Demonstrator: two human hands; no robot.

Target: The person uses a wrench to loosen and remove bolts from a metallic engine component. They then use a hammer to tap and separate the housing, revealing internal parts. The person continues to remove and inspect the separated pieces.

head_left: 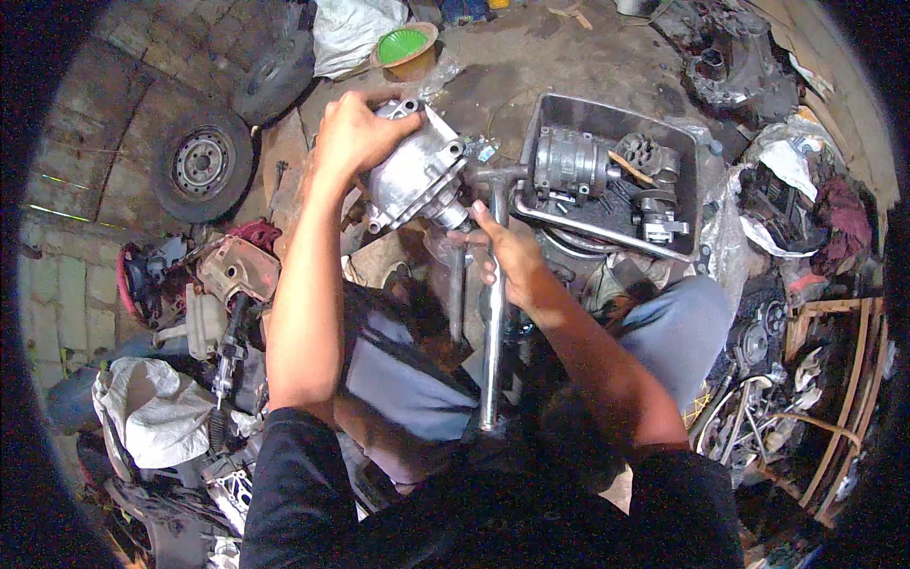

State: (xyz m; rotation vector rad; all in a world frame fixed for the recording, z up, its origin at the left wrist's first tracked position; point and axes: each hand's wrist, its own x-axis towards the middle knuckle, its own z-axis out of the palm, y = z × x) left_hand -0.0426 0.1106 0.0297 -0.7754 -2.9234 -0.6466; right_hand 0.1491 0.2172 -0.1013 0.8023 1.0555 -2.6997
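My left hand [362,135] is wrapped over the top of a silvery cast-metal housing [414,169] with bolt lugs round its rim. The housing is tilted, and its narrower round neck [448,206] points down toward my right hand. Gripped in my right hand [514,254] is a hammer with a shiny metal tube handle [491,356]. Its dark head [495,175] is up beside the housing, and the handle runs down toward my lap. My right thumb lies along the handle, close to the neck; I cannot tell whether the fingers touch the housing.
To the right stands a grey rectangular tub [616,248] holding a ribbed cylindrical compressor [572,161] and other metal parts. A wheel with a tyre [203,165] rests at the left. Farther off is a bowl with a green inside [404,45]. Scrap car parts and a white sack [152,412] crowd both sides.
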